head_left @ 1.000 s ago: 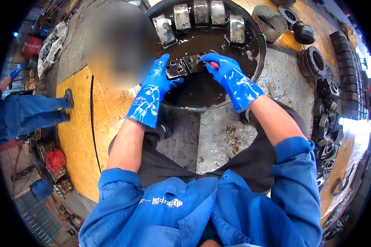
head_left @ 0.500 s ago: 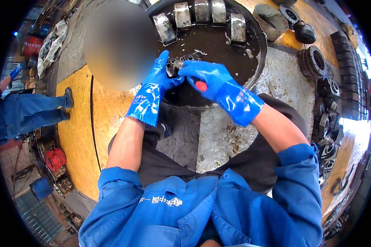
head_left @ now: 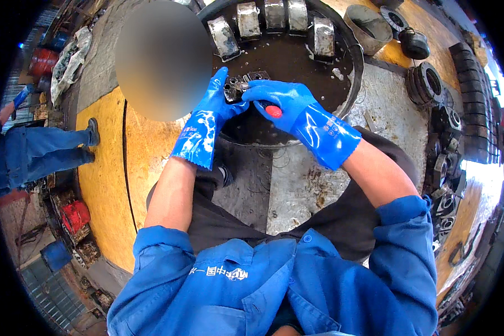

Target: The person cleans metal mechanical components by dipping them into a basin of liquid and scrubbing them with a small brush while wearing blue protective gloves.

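Fingers (head_left: 219, 78) of the gloved left hand (head_left: 214, 106) are standing apart from the thumb, and a dark metal block (head_left: 232, 91) with round holes is sitting in that opening, apparently braced against the palm. This open cradle is probably leaving the upper face exposed while steadying the piece. Fingers of the gloved right hand (head_left: 287, 102) are curling together around a red-handled tool (head_left: 273, 112), its rounded end poking out below the palm; the fingertips are pointing toward the block's near right side, seemingly for close control. Whether they are touching the metal I cannot tell, since the glove is hiding most of the tool's working end.

Both hands are holding the block over the near part of a round basin (head_left: 355, 84), likely so that drips are landing in the dark liquid (head_left: 297, 70). Five curved metal pieces (head_left: 322, 39) are standing in an arc along the far side, which is leaving the middle free for handling. The knees are spreading wide, giving the forearms room between them.

Beyond the basin, a grey bucket (head_left: 368, 32) is standing at the far right, a dark pot (head_left: 413, 45) beside it, and ring-shaped parts (head_left: 429, 84) are lying nearer. At far left, a co-worker's legs (head_left: 50, 147) are showing.
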The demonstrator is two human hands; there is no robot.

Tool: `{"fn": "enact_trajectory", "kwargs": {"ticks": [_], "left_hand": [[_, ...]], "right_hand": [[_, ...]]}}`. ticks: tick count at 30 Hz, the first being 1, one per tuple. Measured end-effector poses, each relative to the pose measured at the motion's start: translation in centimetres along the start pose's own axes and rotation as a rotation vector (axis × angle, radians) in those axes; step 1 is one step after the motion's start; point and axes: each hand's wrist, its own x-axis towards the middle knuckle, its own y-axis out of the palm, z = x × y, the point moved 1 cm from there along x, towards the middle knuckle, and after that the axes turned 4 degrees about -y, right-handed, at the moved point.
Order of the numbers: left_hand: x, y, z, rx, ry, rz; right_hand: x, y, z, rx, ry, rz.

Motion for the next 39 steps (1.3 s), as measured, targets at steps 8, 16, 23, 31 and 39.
{"fn": "enact_trajectory", "kwargs": {"ticks": [8, 16, 23, 31, 39], "left_hand": [[-0.9, 1.6, -1.2, 0.395, -0.004, -0.112], [1.3, -1.9, 1.4, 0.587, 0.163, -0.081], [1.3, -0.8, 0.0, -0.199, -0.293, -0.076], [-1.1, 2.0, -0.8, 0.171, -0.069, -0.109], [4.5, -4.7, 3.6, 0.099, 0.073, -0.031]], "right_hand": [[0.5, -1.2, -0.3, -0.047, 0.065, -0.018], [1.1, -1.6, -0.9, 0.219, 0.368, 0.049], [2.9, -1.9, -0.3, 0.372, 0.632, 0.089], [4.0, -1.8, -2.8, 0.503, 0.823, -0.035], [4.9, -1.0, -3.0, 0.472, 0.716, -0.083]]}}
